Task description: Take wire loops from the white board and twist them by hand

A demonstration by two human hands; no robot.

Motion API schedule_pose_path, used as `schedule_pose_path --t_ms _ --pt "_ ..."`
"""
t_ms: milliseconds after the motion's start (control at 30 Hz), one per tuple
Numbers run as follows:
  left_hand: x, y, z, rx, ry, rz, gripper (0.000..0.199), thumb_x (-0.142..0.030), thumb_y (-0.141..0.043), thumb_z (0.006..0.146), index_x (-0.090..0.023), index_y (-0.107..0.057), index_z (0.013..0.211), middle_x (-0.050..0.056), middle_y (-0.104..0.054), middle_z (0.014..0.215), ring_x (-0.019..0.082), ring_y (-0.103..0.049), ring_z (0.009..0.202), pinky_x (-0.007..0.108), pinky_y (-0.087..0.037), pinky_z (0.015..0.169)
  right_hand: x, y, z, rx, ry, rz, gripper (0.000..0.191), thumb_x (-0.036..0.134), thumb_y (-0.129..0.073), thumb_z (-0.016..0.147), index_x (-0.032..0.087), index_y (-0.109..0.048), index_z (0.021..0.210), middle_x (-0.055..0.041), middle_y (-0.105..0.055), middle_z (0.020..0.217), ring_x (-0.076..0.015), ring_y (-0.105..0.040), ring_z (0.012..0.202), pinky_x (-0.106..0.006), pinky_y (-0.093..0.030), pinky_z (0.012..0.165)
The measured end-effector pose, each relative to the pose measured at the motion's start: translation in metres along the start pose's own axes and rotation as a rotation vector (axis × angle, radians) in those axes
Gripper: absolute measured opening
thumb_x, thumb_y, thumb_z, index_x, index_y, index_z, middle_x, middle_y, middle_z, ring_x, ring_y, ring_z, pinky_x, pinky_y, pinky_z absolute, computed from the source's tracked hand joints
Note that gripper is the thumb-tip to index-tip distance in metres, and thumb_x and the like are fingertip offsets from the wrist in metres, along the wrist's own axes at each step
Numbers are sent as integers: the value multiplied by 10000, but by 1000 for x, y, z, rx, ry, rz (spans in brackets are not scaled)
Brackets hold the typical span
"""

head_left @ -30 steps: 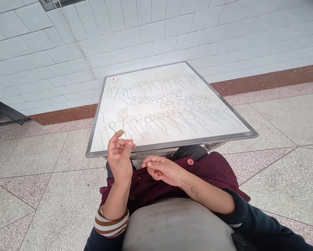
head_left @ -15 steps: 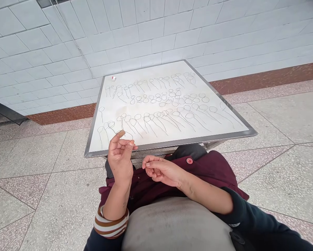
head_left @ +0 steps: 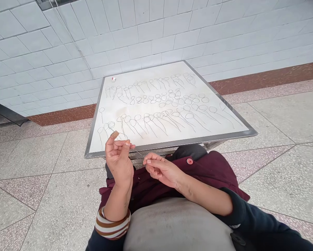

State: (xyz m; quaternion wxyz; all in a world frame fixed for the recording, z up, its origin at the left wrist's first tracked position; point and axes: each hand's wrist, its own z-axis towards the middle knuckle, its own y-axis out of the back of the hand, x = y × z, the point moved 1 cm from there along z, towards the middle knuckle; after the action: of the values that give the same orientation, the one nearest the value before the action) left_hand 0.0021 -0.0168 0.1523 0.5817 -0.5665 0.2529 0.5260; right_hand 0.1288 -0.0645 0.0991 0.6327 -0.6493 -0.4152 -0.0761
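A thin wire runs between my two hands, just in front of the table's near edge. My left hand pinches it between thumb and fingers, with the index finger raised. At the other end, my right hand has its thumb and fingertips pressed together on the wire. Part of the wire is hidden by the left fingers. Beyond my hands lie rows of thin wire pieces with looped ends on the white tabletop; those in the middle row look like figure eights.
A metal frame edges the table. Near its far left corner sits a small white and red object. Behind stands a white tiled wall with a brown base strip. Dark red cloth covers my lap.
My left hand has shifted slightly left, drawing away from my right hand. The wire between them shows a little longer. My right hand has barely moved.
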Motion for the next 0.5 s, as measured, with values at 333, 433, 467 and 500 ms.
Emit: schedule_pose_path --t_ms 333,433,467,500 --pt "0 -2 6 -44 101 -89 459 -118 -780 673 -187 -644 1106 -61 -615 668 87 -594 591 252 -519 651 -10 0 -1 20 134 -91 194 351 -692 846 174 -614 831 45 -519 590 -54 -380 500 -175 -189 427" --pt "0 -3 7 -37 114 -99 448 -113 -780 666 -186 -654 1090 -62 -607 653 88 -589 586 251 -512 646 -11 1 -2 38 159 -107 201 362 -686 851 178 -608 833 49 -513 587 -57 -373 496 -172 -201 418" --pt "1 -3 7 -34 118 -104 445 -110 -779 665 -185 -657 1086 -61 -606 652 88 -586 585 251 -510 642 -11 1 -2 44 169 -110 198 361 -682 855 179 -607 834 51 -509 586 -56 -368 494 -171 -203 416" --pt "1 -4 7 -31 121 -110 443 -107 -779 664 -183 -660 1083 -59 -606 652 88 -584 586 249 -509 639 -11 2 -2 49 179 -112 194 359 -677 860 180 -607 835 53 -505 585 -55 -361 491 -169 -206 414"
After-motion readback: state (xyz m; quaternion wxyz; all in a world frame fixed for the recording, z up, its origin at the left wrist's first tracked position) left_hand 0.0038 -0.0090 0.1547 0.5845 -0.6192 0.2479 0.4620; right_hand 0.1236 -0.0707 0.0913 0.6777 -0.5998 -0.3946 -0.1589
